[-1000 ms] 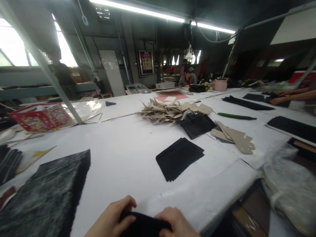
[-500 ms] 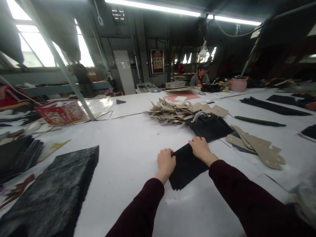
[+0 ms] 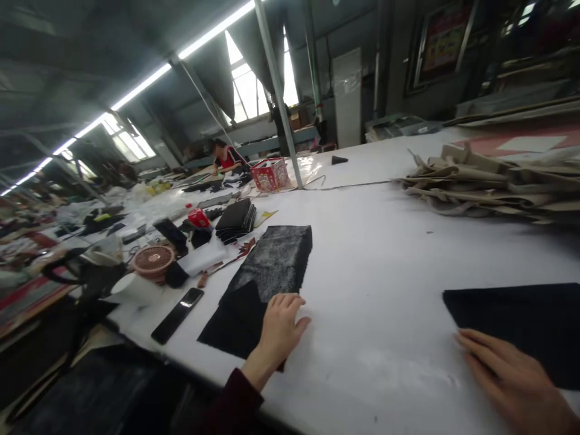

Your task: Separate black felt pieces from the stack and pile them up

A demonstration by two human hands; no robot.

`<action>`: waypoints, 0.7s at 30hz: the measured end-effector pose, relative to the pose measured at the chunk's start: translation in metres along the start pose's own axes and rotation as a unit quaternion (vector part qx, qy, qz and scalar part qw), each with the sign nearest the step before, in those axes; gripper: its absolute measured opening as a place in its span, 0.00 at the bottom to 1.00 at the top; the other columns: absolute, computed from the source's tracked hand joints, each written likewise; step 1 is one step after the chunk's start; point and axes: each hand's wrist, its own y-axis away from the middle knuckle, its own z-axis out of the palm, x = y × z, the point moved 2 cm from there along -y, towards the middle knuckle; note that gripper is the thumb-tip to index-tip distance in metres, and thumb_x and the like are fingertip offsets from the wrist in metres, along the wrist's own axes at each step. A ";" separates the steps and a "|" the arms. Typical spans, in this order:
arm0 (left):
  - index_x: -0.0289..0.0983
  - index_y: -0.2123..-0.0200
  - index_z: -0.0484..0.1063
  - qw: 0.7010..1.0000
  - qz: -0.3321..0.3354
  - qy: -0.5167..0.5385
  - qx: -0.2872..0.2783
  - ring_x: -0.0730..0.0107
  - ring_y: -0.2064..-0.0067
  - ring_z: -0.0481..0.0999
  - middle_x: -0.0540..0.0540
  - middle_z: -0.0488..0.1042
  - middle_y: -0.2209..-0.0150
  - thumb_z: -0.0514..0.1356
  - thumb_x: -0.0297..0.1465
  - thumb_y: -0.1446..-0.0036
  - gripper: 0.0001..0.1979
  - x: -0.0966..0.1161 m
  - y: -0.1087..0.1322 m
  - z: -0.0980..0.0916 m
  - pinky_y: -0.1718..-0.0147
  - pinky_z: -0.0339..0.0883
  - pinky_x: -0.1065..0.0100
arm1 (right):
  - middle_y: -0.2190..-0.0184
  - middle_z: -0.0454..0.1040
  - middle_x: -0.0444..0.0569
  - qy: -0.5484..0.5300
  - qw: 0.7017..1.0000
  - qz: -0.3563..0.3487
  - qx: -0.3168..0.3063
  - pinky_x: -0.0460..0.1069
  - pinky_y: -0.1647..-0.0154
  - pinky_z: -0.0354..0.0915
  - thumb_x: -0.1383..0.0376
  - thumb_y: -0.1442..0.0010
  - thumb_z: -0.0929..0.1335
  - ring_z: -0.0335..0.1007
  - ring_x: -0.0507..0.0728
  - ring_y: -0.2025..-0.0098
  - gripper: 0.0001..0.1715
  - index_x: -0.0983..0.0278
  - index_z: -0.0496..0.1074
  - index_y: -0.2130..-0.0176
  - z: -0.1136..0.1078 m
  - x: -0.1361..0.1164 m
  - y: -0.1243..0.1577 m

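Note:
My left hand is at the near right edge of a pile of black and mottled grey fabric pieces. Its thumb stands apart from the curved fingers, and I see nothing held. Further right, my right hand has its fingers stretched out along the left edge of a flat stack of black fabric. Its fingertips touch or nearly touch that edge. The stack's right end is cut off by the frame.
A heap of beige pieces lies at the back right. On the left are a phone, a small pink fan, a red-labelled bottle and a red patterned box beside a pole. A person sits beyond.
My view has swung left. My left hand has left the black fabric stack and moved to the mottled pile; my right hand has moved down to the stack's left edge.

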 end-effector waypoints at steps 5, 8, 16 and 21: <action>0.41 0.64 0.75 0.996 -0.006 -0.085 -0.024 0.57 0.53 0.73 0.47 0.76 0.63 0.64 0.36 0.42 0.05 -0.068 0.043 -0.031 0.37 0.49 0.44 | 0.53 0.75 0.50 -0.119 0.987 -0.065 -0.082 0.56 0.52 0.68 0.61 0.34 0.63 0.72 0.60 0.52 0.15 0.57 0.73 0.50 0.041 -0.132 -0.025; 0.39 0.68 0.74 0.996 0.024 -0.070 -0.047 0.57 0.48 0.71 0.45 0.75 0.53 0.65 0.36 0.43 0.07 -0.084 0.057 -0.034 0.36 0.49 0.47 | 0.52 0.74 0.52 -0.188 0.964 -0.114 -0.148 0.54 0.52 0.68 0.68 0.33 0.60 0.70 0.59 0.51 0.16 0.60 0.72 0.50 0.064 -0.216 -0.054; 0.40 0.66 0.74 0.986 0.081 -0.062 -0.134 0.63 0.58 0.75 0.48 0.76 0.67 0.62 0.40 0.41 0.10 -0.093 0.046 -0.042 0.35 0.46 0.55 | 0.63 0.74 0.49 -0.149 0.932 -0.164 -0.286 0.51 0.57 0.64 0.75 0.37 0.62 0.69 0.57 0.58 0.14 0.62 0.74 0.65 0.133 -0.335 -0.100; 0.37 0.76 0.75 0.961 -0.120 -0.125 -0.215 0.55 0.61 0.78 0.41 0.77 0.72 0.61 0.40 0.41 0.15 -0.129 0.061 -0.064 0.45 0.59 0.53 | 0.60 0.73 0.50 -0.126 0.938 -0.170 -0.275 0.53 0.56 0.63 0.78 0.38 0.61 0.67 0.58 0.56 0.17 0.62 0.74 0.60 0.146 -0.333 -0.091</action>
